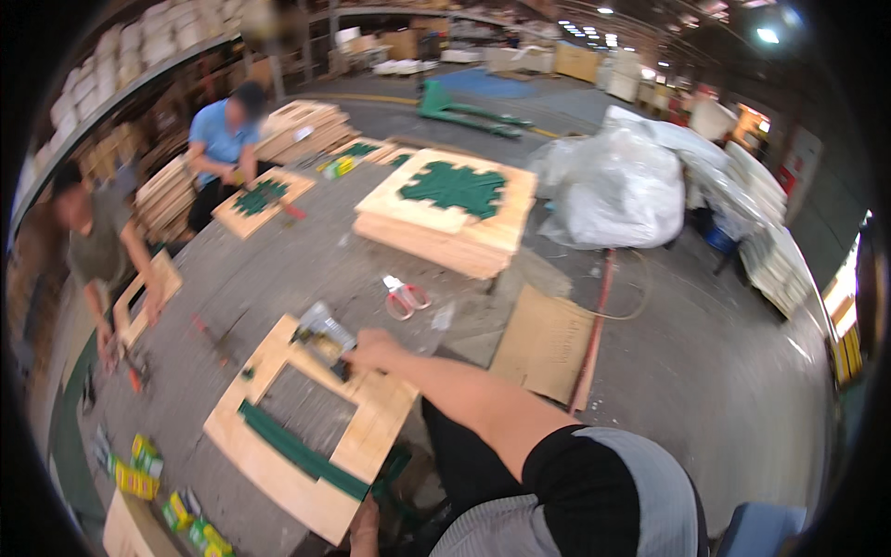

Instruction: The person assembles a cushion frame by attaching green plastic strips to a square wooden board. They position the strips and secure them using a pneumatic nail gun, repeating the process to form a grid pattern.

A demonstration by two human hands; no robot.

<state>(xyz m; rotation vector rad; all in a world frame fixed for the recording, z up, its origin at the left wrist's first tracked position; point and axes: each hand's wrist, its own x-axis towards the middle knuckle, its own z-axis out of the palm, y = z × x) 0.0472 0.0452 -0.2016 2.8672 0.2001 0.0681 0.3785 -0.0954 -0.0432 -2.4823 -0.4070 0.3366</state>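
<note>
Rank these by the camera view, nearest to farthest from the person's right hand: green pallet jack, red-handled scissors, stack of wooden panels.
1. Red-handled scissors: on the table, just beyond the right hand.
2. Stack of wooden panels: farther out, past the scissors.
3. Green pallet jack: farthest, in the background behind the stack.

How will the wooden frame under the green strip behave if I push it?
The wooden frame will probably stay stiff, being a flat panel. Lying flat, it seems unlikely to roll. Its large opening may keep it light for its outline.
</note>
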